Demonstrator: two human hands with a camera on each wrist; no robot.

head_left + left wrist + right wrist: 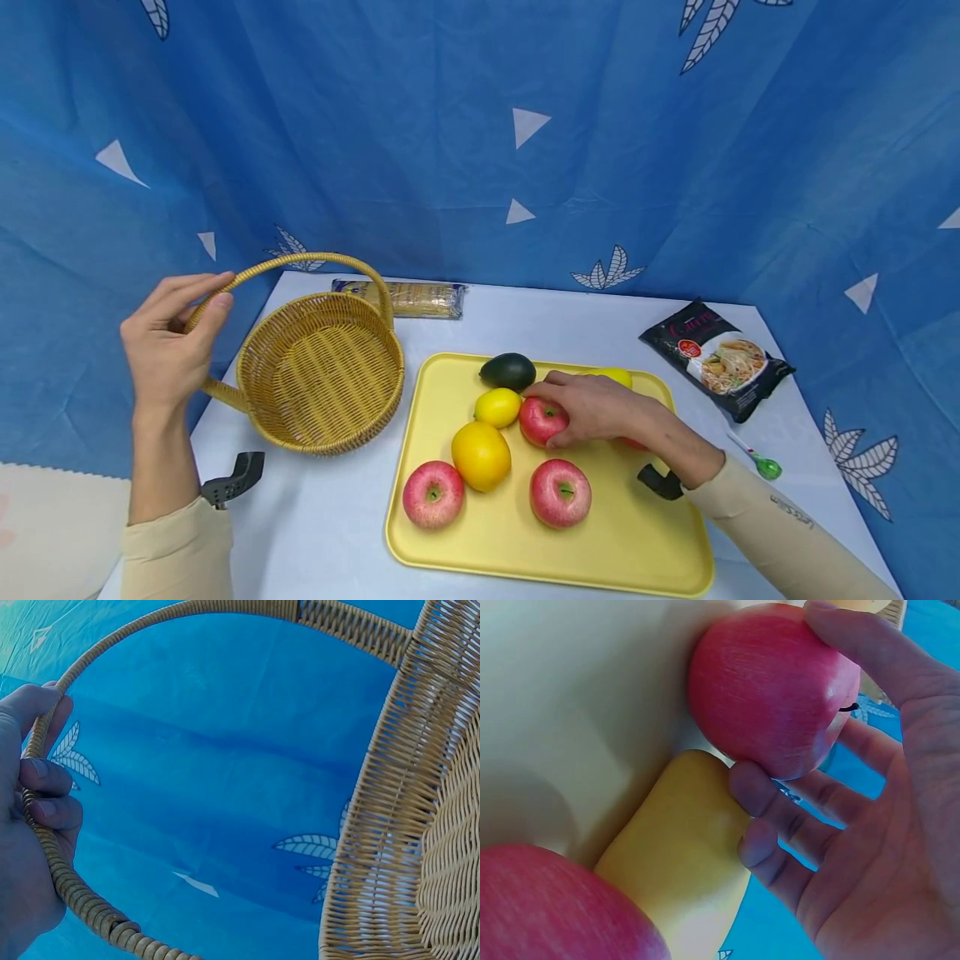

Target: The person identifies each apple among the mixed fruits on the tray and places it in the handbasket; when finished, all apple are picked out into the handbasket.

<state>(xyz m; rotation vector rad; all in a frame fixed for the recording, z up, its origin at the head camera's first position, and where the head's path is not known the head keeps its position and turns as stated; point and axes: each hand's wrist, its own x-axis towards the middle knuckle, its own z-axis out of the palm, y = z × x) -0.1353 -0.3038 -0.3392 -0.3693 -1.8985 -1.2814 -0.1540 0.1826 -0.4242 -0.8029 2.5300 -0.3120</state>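
Observation:
My left hand (168,333) grips the arched handle (82,900) of a wicker basket (258,400), whose bare woven inside faces up. On the yellow tray (487,537), my right hand (600,406) holds a red apple (765,690), thumb on one side and fingertips on the other. Left of that apple sit a lemon (497,407), a dark green avocado (507,372) and an orange (481,456). Two more apples lie nearer the front, one left (432,495) and one central (560,493). A long yellow fruit (682,847) and another apple (555,907) are partly hidden behind my right arm.
Behind the basket lies a pack of spaghetti (427,302). Right of the tray are a black noodle packet (720,358) and a small spoon with a green bowl (767,467). A blue patterned curtain (450,167) hangs along the table's back and sides.

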